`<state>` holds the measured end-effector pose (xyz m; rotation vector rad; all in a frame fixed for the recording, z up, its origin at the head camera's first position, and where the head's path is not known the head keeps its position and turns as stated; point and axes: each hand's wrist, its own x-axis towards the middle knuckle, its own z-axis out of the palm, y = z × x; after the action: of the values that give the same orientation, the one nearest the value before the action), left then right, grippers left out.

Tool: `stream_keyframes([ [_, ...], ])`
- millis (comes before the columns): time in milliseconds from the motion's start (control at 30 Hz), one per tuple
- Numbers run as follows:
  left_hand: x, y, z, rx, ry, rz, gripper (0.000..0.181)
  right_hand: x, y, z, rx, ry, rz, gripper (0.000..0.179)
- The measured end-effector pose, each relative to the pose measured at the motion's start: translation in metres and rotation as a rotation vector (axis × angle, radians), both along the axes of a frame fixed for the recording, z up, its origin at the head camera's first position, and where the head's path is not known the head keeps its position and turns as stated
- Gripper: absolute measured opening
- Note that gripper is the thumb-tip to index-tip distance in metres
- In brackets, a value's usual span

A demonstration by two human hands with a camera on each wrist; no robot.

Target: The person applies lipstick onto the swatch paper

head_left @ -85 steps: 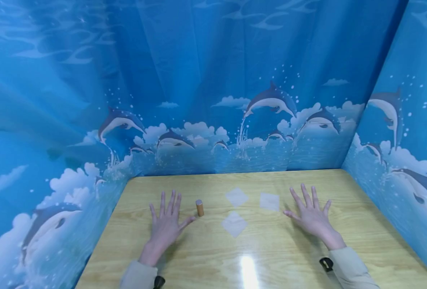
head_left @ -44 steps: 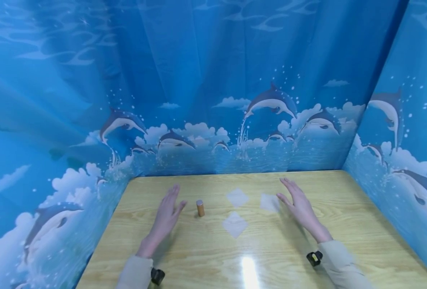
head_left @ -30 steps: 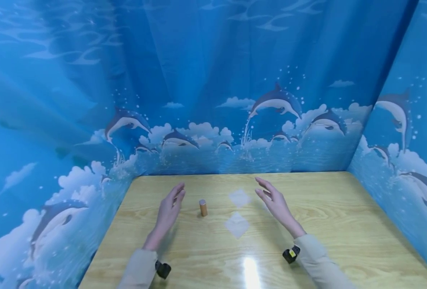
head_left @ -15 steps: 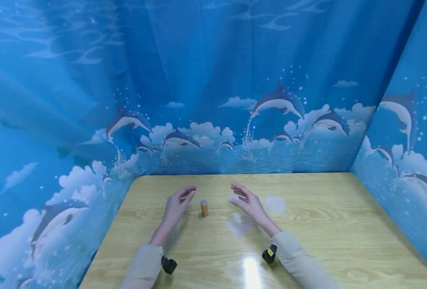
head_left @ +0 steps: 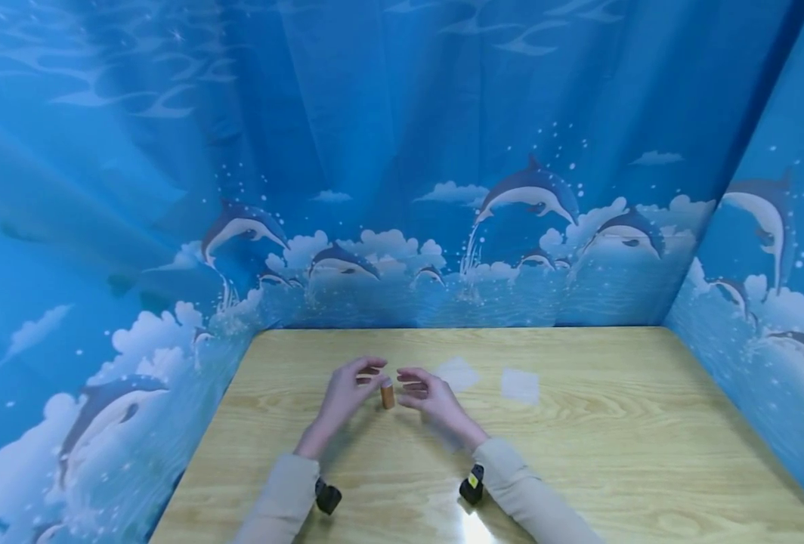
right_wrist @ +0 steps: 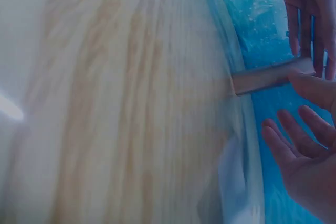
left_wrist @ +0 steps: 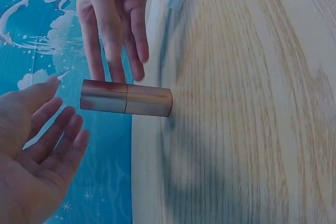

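Note:
A copper-coloured lipstick tube (head_left: 388,395) stands upright on the wooden table, between the two hands. My left hand (head_left: 347,393) is just left of it, fingers loosely bent and the thumb close to the tube's top. On the other side my right hand (head_left: 436,402) faces it with relaxed, slightly bent fingers. In the left wrist view a gap shows between the left fingers and the tube (left_wrist: 126,98). The right wrist view has the right thumb overlapping the tube's (right_wrist: 262,78) top end; whether it touches cannot be told.
Two whitish translucent squares (head_left: 458,373) (head_left: 521,384) lie flat on the table right of the hands. A third square (head_left: 451,438) is mostly hidden beneath the right hand. A blue dolphin-print curtain (head_left: 402,189) borders the table's back and sides.
Both hands, spread flat and wide apart at first, have turned inward and closed in on the lipstick tube from either side. The right hand has travelled farther, leftward. The tube stands where it was.

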<state>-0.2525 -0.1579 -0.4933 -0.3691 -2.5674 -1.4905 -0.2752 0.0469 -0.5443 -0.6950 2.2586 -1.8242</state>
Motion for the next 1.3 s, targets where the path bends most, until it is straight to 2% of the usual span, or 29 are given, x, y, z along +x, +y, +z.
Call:
stream_keyframes([
  [100, -0.001, 0.001, -0.002, -0.028, 0.007, -0.001, 0.029, -0.001, -0.008, -0.005, 0.007, -0.037, 0.003, 0.054],
  [400, 0.000, 0.004, -0.006, -0.056, 0.019, -0.014, 0.026, -0.004, -0.023, -0.012, 0.013, -0.065, -0.015, 0.049],
  [600, -0.001, 0.004, -0.009, -0.095, 0.020, -0.027, 0.021, -0.004, -0.029, -0.009, 0.068, -0.025, -0.039, 0.040],
  [767, 0.000, 0.004, -0.011, -0.131, 0.010, -0.012, 0.018, -0.006, -0.031, -0.010, 0.102, 0.009, -0.053, 0.031],
  [967, 0.001, 0.006, -0.009, -0.107, -0.013, 0.018, 0.018, -0.004, -0.030, -0.007, 0.116, 0.014, -0.065, 0.032],
  [1300, 0.001, 0.008, 0.001, -0.078, 0.005, 0.045, 0.017, -0.001, -0.024, 0.005, 0.112, 0.013, -0.081, 0.029],
])
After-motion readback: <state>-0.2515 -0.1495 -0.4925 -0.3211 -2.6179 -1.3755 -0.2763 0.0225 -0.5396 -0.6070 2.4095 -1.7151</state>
